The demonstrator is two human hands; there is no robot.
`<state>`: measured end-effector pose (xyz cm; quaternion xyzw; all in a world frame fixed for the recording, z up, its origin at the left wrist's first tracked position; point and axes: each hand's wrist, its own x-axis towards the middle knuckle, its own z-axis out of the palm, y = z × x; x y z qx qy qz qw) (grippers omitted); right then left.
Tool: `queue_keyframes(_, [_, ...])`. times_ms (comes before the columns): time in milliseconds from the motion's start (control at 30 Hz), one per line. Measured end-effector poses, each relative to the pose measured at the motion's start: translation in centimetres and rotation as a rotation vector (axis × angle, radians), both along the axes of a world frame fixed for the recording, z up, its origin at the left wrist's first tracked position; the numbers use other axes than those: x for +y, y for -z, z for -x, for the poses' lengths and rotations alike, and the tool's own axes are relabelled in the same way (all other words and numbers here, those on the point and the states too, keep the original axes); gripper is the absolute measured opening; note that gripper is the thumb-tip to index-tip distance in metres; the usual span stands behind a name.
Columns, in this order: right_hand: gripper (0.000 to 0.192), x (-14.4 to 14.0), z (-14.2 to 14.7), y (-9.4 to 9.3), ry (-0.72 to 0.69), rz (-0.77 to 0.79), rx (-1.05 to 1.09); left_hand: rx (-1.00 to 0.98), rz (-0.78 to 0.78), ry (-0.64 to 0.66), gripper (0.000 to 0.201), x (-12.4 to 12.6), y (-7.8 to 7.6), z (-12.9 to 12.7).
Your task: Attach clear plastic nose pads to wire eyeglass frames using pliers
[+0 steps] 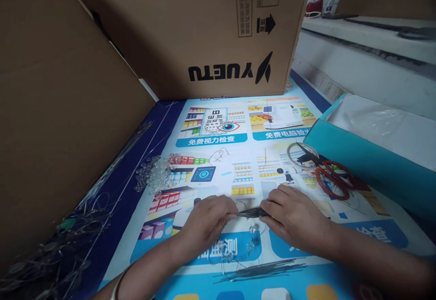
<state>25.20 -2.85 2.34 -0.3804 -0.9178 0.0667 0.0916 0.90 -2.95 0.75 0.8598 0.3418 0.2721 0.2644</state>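
Cardboard walls, a large brown printed box at the far side and a plain brown panel at the left, enclose a glossy blue-and-white printed poster serving as a work surface. Red-handled scissors lie at the right; a heap of clear glass beads sits left of centre, loose wires nearer. At near centre, the left hand and right hand pinch opposite ends of a thin dark wire bundle, apparently mid-twist; the following move would demand steady fingertip tension.
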Motion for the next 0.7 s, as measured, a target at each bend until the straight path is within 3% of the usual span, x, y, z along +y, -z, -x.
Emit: queue_keyframes(700, [0.018,0.19,0.16,-0.20,-0.043,-0.026,-0.091,0.059,0.012,-0.009,0.011,-0.22,0.11,0.05])
